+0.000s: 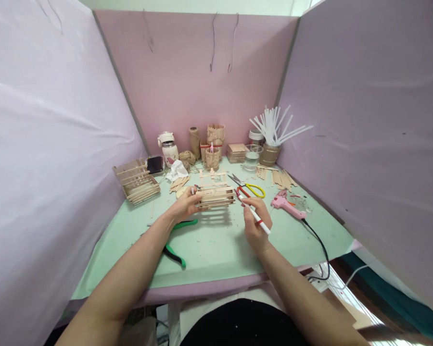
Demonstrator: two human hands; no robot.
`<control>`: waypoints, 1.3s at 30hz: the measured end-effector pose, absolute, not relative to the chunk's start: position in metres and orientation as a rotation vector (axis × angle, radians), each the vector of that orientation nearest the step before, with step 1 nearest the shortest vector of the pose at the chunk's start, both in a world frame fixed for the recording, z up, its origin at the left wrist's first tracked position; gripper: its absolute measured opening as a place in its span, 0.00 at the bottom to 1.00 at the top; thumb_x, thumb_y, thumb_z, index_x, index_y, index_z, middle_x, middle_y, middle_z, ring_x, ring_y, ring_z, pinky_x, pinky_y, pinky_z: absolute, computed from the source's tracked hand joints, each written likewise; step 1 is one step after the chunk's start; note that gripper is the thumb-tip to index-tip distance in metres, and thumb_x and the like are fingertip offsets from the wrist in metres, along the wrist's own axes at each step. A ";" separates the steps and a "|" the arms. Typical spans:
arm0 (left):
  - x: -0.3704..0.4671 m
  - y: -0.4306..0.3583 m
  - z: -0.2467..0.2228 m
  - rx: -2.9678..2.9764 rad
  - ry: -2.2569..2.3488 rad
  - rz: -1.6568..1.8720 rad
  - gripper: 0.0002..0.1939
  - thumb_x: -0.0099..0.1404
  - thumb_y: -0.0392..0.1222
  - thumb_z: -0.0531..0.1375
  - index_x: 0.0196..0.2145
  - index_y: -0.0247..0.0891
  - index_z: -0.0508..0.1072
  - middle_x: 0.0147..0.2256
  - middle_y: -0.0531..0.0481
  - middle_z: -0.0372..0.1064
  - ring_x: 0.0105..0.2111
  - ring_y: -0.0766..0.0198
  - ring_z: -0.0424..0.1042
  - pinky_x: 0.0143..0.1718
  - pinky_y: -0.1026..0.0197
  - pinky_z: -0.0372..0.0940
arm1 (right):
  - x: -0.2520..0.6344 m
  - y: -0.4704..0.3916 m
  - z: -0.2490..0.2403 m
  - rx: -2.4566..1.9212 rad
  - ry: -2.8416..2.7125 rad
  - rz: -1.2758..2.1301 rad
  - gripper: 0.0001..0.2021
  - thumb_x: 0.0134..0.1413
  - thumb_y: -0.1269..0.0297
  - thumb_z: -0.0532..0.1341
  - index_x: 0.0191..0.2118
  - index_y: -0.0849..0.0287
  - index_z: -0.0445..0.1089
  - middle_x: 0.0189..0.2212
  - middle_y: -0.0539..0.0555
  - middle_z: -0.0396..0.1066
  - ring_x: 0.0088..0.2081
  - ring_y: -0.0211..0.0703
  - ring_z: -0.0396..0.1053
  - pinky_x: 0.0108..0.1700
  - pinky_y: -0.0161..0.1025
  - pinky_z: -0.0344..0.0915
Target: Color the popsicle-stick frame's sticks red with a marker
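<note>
My left hand (187, 203) grips the left end of a small slatted craft-stick frame (216, 196), held just above the green table. A white pen with a red band (257, 217) is pinched in my right hand (257, 223), its tip pointing at the frame's right end; whether the two touch I cannot tell. Beneath my left forearm lie green-handled pliers (175, 257), partly hidden. Behind my right hand rest scissors with yellow and red handles (250, 187).
A pink glue gun (288, 205) with a black cord lies at right. Another slatted stick piece (139, 185) stands at left. Along the back are a bottle (169, 150), twine (187, 157), a clear water cup (251, 157), white glue sticks (272, 125) and loose craft sticks (283, 179).
</note>
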State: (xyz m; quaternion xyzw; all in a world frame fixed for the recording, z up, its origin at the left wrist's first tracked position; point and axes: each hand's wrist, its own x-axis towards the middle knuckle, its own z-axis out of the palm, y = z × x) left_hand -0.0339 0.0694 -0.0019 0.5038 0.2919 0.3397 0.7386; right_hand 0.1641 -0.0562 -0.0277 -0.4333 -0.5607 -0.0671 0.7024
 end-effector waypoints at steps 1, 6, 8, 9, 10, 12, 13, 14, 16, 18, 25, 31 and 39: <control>-0.034 0.069 -0.003 1.103 0.638 0.751 0.32 0.48 0.51 0.75 0.35 0.43 0.55 0.40 0.56 0.67 0.46 0.58 0.74 0.53 0.42 0.69 | 0.163 -0.055 -0.028 -0.948 -1.286 -0.186 0.12 0.63 0.70 0.56 0.48 0.53 0.73 0.38 0.54 0.76 0.41 0.46 0.73 0.44 0.47 0.70; -0.030 0.068 -0.006 1.103 0.626 0.764 0.33 0.48 0.50 0.76 0.35 0.43 0.54 0.41 0.56 0.67 0.45 0.59 0.75 0.54 0.41 0.69 | 0.161 -0.049 -0.032 -0.943 -1.432 -0.337 0.17 0.62 0.73 0.56 0.53 0.53 0.72 0.40 0.56 0.77 0.41 0.47 0.74 0.45 0.49 0.70; -0.028 0.066 -0.006 1.117 0.629 0.772 0.33 0.48 0.50 0.76 0.36 0.43 0.54 0.41 0.55 0.68 0.46 0.59 0.75 0.53 0.42 0.70 | 0.161 -0.048 -0.034 -0.950 -1.451 -0.374 0.17 0.61 0.73 0.57 0.54 0.53 0.72 0.40 0.56 0.77 0.41 0.47 0.74 0.45 0.49 0.70; -0.027 0.064 -0.005 1.125 0.629 0.777 0.33 0.49 0.50 0.75 0.36 0.43 0.54 0.42 0.54 0.68 0.47 0.58 0.75 0.52 0.43 0.70 | 0.161 -0.048 -0.035 -0.957 -1.454 -0.385 0.17 0.61 0.73 0.57 0.53 0.54 0.72 0.41 0.57 0.78 0.41 0.47 0.75 0.46 0.50 0.70; -0.026 0.063 -0.005 1.133 0.629 0.782 0.33 0.49 0.50 0.75 0.35 0.43 0.54 0.43 0.54 0.69 0.48 0.57 0.75 0.51 0.44 0.70 | 0.161 -0.048 -0.036 -0.967 -1.454 -0.392 0.17 0.61 0.73 0.57 0.53 0.54 0.72 0.41 0.57 0.78 0.41 0.47 0.75 0.46 0.50 0.70; -0.025 0.062 -0.004 1.148 0.626 0.784 0.32 0.50 0.49 0.75 0.35 0.44 0.53 0.44 0.52 0.70 0.50 0.56 0.75 0.50 0.45 0.71 | 0.162 -0.047 -0.038 -0.988 -1.449 -0.397 0.17 0.61 0.73 0.57 0.53 0.53 0.72 0.41 0.57 0.78 0.42 0.48 0.76 0.47 0.50 0.70; -0.025 0.061 -0.004 1.154 0.626 0.785 0.32 0.50 0.49 0.75 0.35 0.44 0.53 0.44 0.52 0.71 0.51 0.55 0.75 0.50 0.45 0.70 | 0.162 -0.047 -0.039 -0.995 -1.445 -0.396 0.17 0.61 0.73 0.57 0.53 0.53 0.72 0.41 0.57 0.79 0.42 0.48 0.76 0.48 0.51 0.70; -0.025 0.061 -0.003 1.159 0.626 0.787 0.33 0.50 0.50 0.74 0.35 0.44 0.53 0.44 0.51 0.71 0.52 0.54 0.75 0.50 0.45 0.70 | 0.163 -0.047 -0.040 -1.000 -1.444 -0.392 0.17 0.61 0.73 0.58 0.54 0.53 0.72 0.41 0.56 0.79 0.43 0.48 0.76 0.48 0.51 0.70; -0.025 0.060 -0.003 1.167 0.625 0.788 0.33 0.49 0.50 0.74 0.36 0.44 0.53 0.45 0.51 0.72 0.53 0.53 0.74 0.51 0.44 0.69 | 0.163 -0.047 -0.041 -1.007 -1.451 -0.383 0.18 0.61 0.72 0.57 0.54 0.52 0.72 0.42 0.56 0.79 0.43 0.48 0.76 0.48 0.51 0.69; -0.024 0.060 -0.004 1.174 0.628 0.792 0.33 0.49 0.50 0.74 0.36 0.44 0.53 0.46 0.50 0.72 0.54 0.52 0.74 0.52 0.44 0.69 | 0.163 -0.046 -0.041 -1.011 -1.461 -0.380 0.18 0.61 0.72 0.57 0.55 0.52 0.72 0.42 0.56 0.79 0.43 0.48 0.77 0.49 0.51 0.69; -0.023 0.058 -0.004 1.193 0.627 0.803 0.32 0.50 0.50 0.74 0.36 0.44 0.53 0.46 0.48 0.73 0.53 0.51 0.75 0.52 0.43 0.67 | 0.161 -0.047 -0.040 -0.991 -1.488 -0.402 0.18 0.61 0.72 0.57 0.55 0.52 0.71 0.42 0.56 0.79 0.43 0.47 0.76 0.47 0.49 0.69; -0.021 0.057 -0.003 1.190 0.656 0.811 0.34 0.47 0.50 0.75 0.36 0.44 0.53 0.45 0.51 0.71 0.51 0.54 0.75 0.50 0.47 0.69 | 0.160 -0.047 -0.042 -1.013 -1.499 -0.384 0.18 0.62 0.72 0.57 0.54 0.52 0.72 0.43 0.56 0.79 0.44 0.48 0.76 0.48 0.50 0.69; -0.025 0.062 -0.004 1.137 0.615 0.816 0.33 0.47 0.51 0.75 0.36 0.44 0.54 0.45 0.52 0.72 0.49 0.55 0.76 0.49 0.47 0.69 | 0.160 -0.061 -0.030 -0.991 -1.325 -0.212 0.13 0.63 0.68 0.57 0.49 0.52 0.75 0.39 0.55 0.79 0.42 0.48 0.76 0.46 0.50 0.72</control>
